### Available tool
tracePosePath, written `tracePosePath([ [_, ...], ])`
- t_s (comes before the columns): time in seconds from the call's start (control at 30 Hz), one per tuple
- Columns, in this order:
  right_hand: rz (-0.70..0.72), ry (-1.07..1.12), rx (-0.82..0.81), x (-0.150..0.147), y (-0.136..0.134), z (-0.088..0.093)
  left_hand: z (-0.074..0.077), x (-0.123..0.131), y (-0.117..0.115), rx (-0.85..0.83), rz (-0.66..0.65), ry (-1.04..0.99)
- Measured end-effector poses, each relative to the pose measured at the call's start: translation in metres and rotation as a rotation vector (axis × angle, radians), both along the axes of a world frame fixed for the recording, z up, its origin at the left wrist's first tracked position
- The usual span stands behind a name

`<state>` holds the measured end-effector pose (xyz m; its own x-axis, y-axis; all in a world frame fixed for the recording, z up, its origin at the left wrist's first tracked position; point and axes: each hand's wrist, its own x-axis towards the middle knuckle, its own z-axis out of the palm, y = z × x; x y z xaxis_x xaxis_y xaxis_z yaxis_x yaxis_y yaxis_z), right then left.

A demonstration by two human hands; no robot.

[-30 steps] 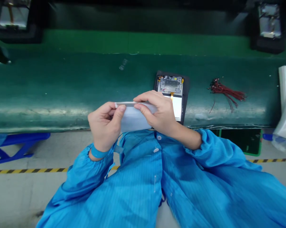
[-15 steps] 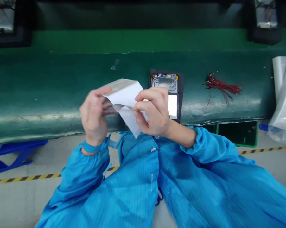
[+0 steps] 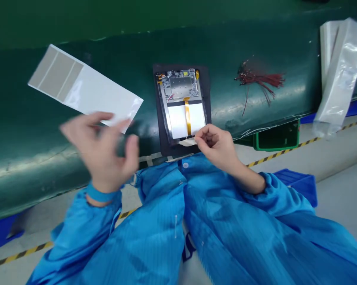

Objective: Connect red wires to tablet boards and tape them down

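Observation:
An opened tablet (image 3: pixel 182 89) lies on a dark pad (image 3: pixel 208 85), showing its circuit board, a silver battery (image 3: pixel 178 120) and an orange flat cable (image 3: pixel 187 118). At its lower edge my right hand (image 3: pixel 218 147) is closed, thumb and forefinger pinching a pale adhesive strip (image 3: pixel 187 142). I cannot tell whether the strip touches the tablet. To the left, a white backing sheet (image 3: pixel 102 92) with grey-beige strips (image 3: pixel 56 73) at its far end lies tilted on the table. My left hand (image 3: pixel 102 152), blurred, is at the sheet's near edge with thumb and fingers apart, holding nothing visible.
A bundle of thin dark-red wires (image 3: pixel 263 79) lies right of the tablet on the green table mat (image 3: pixel 225 51). Clear plastic-wrapped white pieces (image 3: pixel 341 71) hang over the right edge. A green crate (image 3: pixel 277 136) and a blue crate (image 3: pixel 299 186) stand below the table.
The white sheet, earlier bent between both hands, now lies on the table at left. My left hand has opened away from it. My right hand has come down to the tablet with a pale strip.

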<state>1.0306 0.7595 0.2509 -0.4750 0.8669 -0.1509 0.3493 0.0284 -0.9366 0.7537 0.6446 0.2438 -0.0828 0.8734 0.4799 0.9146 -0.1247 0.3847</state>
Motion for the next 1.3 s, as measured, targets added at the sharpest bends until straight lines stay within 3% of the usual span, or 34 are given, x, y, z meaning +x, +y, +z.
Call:
tracePosePath([
  [0.1, 0.004, -0.015, 0.05, -0.005, -0.002, -0.007, -0.01, 0.048, -0.003, 0.073, -0.118, 0.049],
  [0.17, 0.007, -0.03, 0.088, -0.006, -0.002, -0.008, -0.02, 0.063, -0.003, 0.046, -0.185, 0.039],
  [0.23, 0.01, -0.037, 0.118, -0.007, -0.003, -0.009, -0.03, 0.069, -0.002, 0.041, -0.174, 0.012],
  [0.37, 0.015, -0.052, 0.158, -0.009, -0.005, -0.01, -0.035, 0.076, 0.005, 0.077, -0.115, -0.001],
  [0.57, 0.04, -0.099, 0.163, -0.008, -0.005, -0.009, -0.029, 0.083, 0.02, 0.053, -0.18, 0.049],
  [0.87, 0.135, -0.355, 0.369, -0.004, -0.003, -0.011, -0.042, 0.081, 0.011, 0.111, -0.215, 0.07],
  [1.17, 0.151, -0.392, 0.414, -0.005, -0.003, -0.014, -0.049, 0.08, 0.009, 0.112, -0.235, 0.045],
  [1.3, 0.146, -0.389, 0.433, -0.005, -0.003, -0.016, -0.045, 0.08, 0.012, 0.183, -0.247, 0.189],
])
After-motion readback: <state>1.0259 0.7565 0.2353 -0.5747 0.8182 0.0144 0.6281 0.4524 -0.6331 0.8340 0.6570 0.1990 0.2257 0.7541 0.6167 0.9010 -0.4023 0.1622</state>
